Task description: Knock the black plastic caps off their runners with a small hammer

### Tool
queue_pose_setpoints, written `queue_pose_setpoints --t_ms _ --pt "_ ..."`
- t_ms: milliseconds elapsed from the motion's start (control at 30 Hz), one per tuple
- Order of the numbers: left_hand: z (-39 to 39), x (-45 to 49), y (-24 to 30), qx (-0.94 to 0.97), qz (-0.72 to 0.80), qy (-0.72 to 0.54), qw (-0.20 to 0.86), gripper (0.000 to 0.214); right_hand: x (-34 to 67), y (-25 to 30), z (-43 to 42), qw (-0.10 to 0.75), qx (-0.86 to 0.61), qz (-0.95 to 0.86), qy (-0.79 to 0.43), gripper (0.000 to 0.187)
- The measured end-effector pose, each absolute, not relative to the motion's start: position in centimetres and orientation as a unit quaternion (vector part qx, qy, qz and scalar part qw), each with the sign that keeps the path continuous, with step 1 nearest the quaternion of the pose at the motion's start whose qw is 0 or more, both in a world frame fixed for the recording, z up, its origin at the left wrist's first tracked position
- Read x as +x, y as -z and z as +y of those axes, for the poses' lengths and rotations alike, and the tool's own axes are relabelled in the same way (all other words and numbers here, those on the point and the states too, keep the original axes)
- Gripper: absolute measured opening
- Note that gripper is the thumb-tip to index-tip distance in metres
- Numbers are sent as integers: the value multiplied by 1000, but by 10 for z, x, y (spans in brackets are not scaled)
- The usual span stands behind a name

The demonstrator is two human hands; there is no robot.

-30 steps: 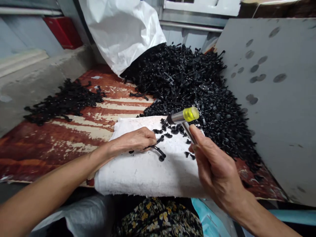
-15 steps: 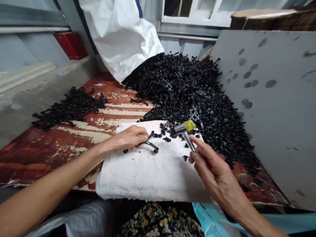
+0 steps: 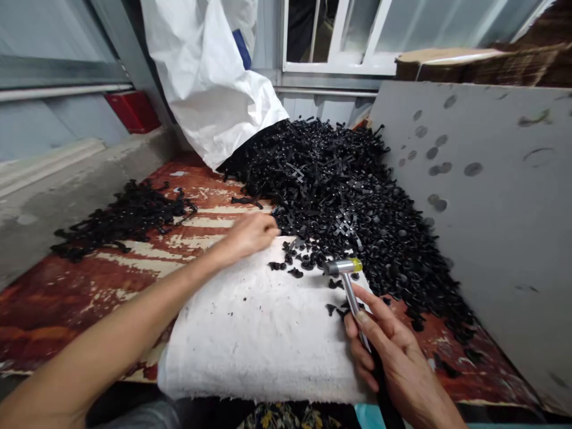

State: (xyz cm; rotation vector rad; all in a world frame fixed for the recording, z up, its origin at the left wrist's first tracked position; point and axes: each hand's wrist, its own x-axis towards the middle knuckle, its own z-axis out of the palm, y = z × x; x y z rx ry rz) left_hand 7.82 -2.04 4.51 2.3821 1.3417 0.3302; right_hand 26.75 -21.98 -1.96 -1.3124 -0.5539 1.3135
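Taking the white cloth [image 3: 250, 339] as the dial's centre, two hands are working over it: the right hand [image 3: 393, 345], at four o'clock, is wrapping its fingers around one hammer [image 3: 344, 266], whose head is hanging above the cloth; the left hand [image 3: 252, 235], near the twelve o'clock edge, is keeping its fingers curled together, though whether they are pinching anything one cannot tell. Two heaps of black parts are lying beyond: the large heap [image 3: 330, 179] at one o'clock, the small heap [image 3: 125, 217] at ten. One strip [image 3: 247, 202] is lying between them. Loose pieces [image 3: 308, 262], too overlapped for counting, are scattering across the cloth's upper right. Speckled fabric is spreading toward six o'clock, leaving the widest room. One white sack [image 3: 210, 77] is drooping at eleven, black parts crowding its mouth, its inside hidden.
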Motion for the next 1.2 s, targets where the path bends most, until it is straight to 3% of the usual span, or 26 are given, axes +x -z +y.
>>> queue_pose_setpoints --t_ms 200,500,633,867,1000,1200 --pt "-23 136 -23 835 493 -64 235 8 268 27 -222 572 -555 -249 -549 58" --pt "2 126 -53 719 493 -151 467 8 270 30 -223 593 -535 -242 -550 62" --pt "-19 103 -58 645 452 -183 589 16 271 25 -223 601 -525 -230 -557 54" --pt "-79 84 -46 777 371 -214 461 13 261 2 -209 581 -510 -242 -587 49" --pt "-92 70 -41 749 378 -234 492 17 253 -12 -197 576 -495 -256 -599 47" --pt "-71 31 -35 593 438 -412 534 31 245 -8 -198 555 -491 -268 -615 43"
